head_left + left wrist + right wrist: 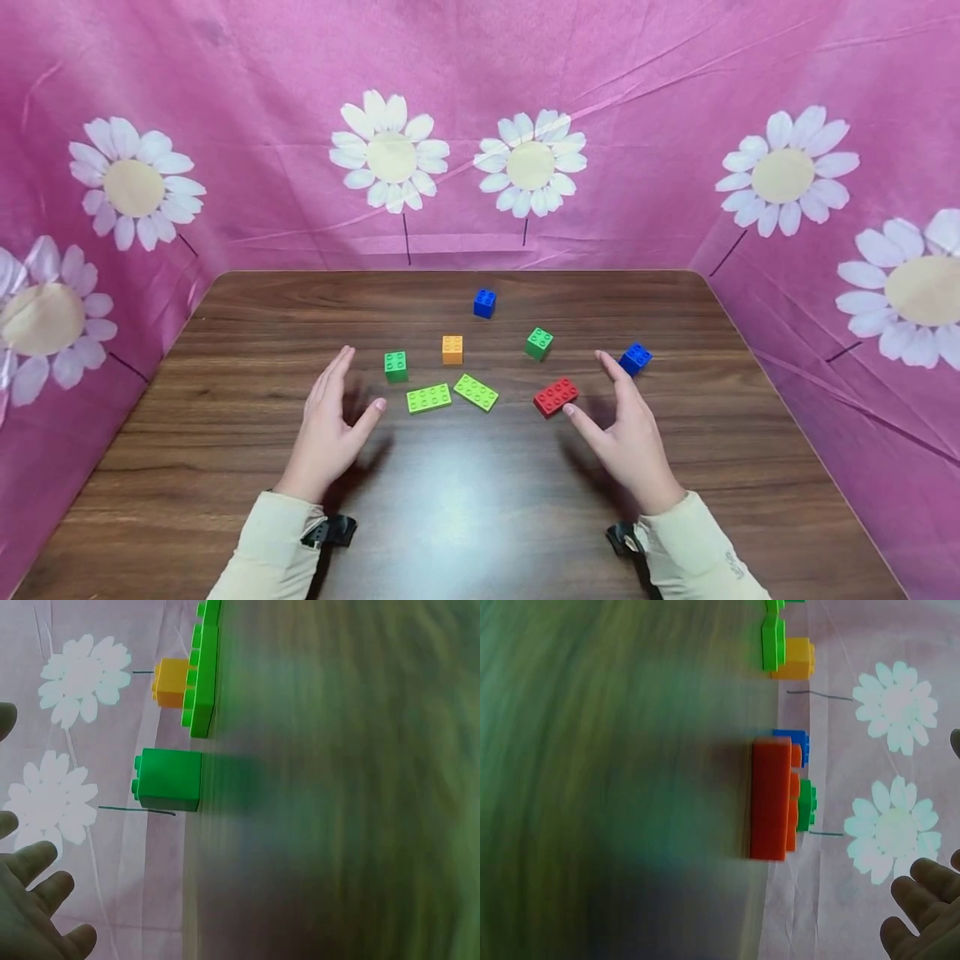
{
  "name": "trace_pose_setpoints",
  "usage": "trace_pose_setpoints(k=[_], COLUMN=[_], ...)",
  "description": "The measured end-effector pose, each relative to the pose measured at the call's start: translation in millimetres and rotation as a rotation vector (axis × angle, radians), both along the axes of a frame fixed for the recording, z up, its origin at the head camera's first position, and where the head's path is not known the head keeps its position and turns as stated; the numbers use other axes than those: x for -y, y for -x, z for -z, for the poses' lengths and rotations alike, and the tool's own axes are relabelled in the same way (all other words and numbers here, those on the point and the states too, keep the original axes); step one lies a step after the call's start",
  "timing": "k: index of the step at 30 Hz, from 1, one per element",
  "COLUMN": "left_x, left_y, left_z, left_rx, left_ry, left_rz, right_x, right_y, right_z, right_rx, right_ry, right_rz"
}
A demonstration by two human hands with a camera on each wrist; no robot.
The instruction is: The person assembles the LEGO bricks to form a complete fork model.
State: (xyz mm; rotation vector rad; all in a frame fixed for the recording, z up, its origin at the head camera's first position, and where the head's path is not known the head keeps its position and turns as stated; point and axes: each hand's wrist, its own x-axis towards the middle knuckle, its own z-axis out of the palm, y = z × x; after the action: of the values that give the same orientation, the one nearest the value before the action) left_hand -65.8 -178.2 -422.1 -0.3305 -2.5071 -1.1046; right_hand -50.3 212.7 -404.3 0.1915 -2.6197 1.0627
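Note:
My left hand (327, 425) is held over the left of the table with straight, spread fingers and nothing in it. Nearest to it stands a green brick (395, 367), also seen in the left wrist view as a green block (171, 779). My right hand (628, 429) is likewise spread and holds nothing. Its thumb tip is close to a red brick (556, 397); whether they touch I cannot tell. A blue brick (636, 358) sits just beyond its fingers. Between the hands lie two flat lime bricks, a left one (429, 398) and a right one (476, 392).
Farther back on the brown wooden table (450, 517) are an orange brick (452, 350), a second green brick (538, 343) and another blue brick (484, 303). A pink cloth (480, 50) with white flowers hangs around the table's back and sides.

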Motion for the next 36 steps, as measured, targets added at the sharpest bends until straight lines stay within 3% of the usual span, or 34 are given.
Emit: trace_pose_setpoints(k=[14,21,36], left_x=[-14.1,-22.5,-34.8], left_y=[2.4,3.3,18.4], left_z=[4.3,8.1,25.9], left_rx=[0.139,0.224,0.291], left_ry=[-0.022,-0.044,-0.146], left_rz=[0.043,0.077,0.087], right_x=[26,35,65], right_y=[7.6,14.4,28.9], right_z=[3.6,6.2,14.3], right_rx=[0.019,0.006,0.054], right_ry=[0.071,0.068,0.071], right_rz=[-0.055,-0.151,-0.271])
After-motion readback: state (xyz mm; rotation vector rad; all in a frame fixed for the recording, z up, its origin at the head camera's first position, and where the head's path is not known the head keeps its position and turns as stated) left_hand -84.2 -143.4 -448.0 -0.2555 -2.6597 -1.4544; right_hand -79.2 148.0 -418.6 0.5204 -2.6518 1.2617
